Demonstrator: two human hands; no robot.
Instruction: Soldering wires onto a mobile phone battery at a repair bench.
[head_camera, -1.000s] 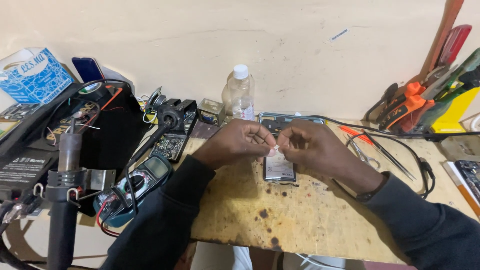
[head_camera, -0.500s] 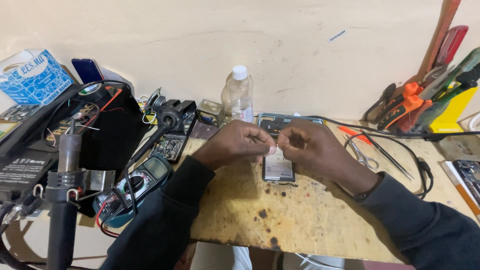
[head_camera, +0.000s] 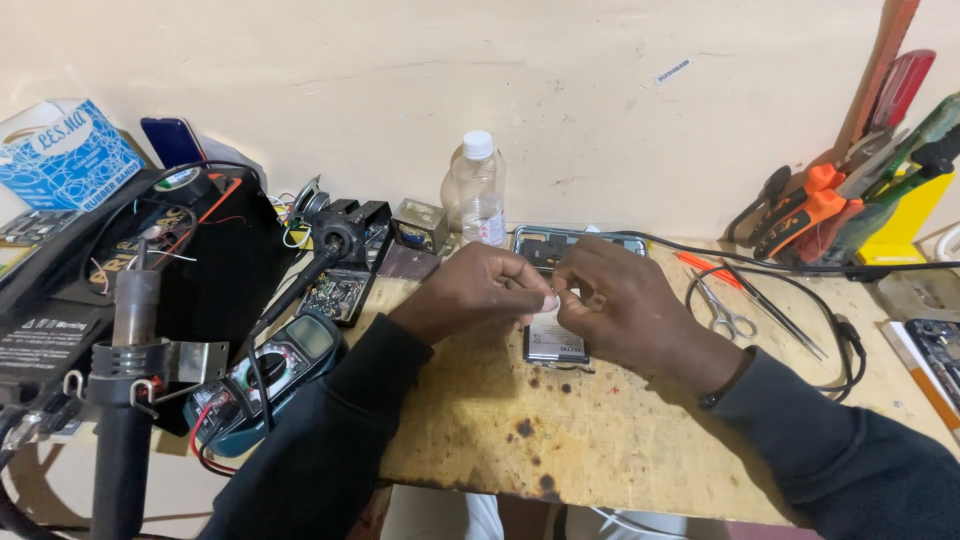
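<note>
Together, 2 hands (head_camera: 560, 295) over flat phone (head_camera: 555, 340)

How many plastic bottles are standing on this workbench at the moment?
1. The clear plastic bottle with a white cap stands upright at the back of the bench, against the wall, behind the left hand. Clutter at the left may hide others.

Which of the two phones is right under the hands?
The opened phone lying on the wooden bench, partly covered by both hands. The other phone, blue, stands by the wall at far left.

stained rough wooden bench (head_camera: 620, 440); clear glossy plastic bottle (head_camera: 478, 195); shiny metal scissors (head_camera: 722, 312).
</note>
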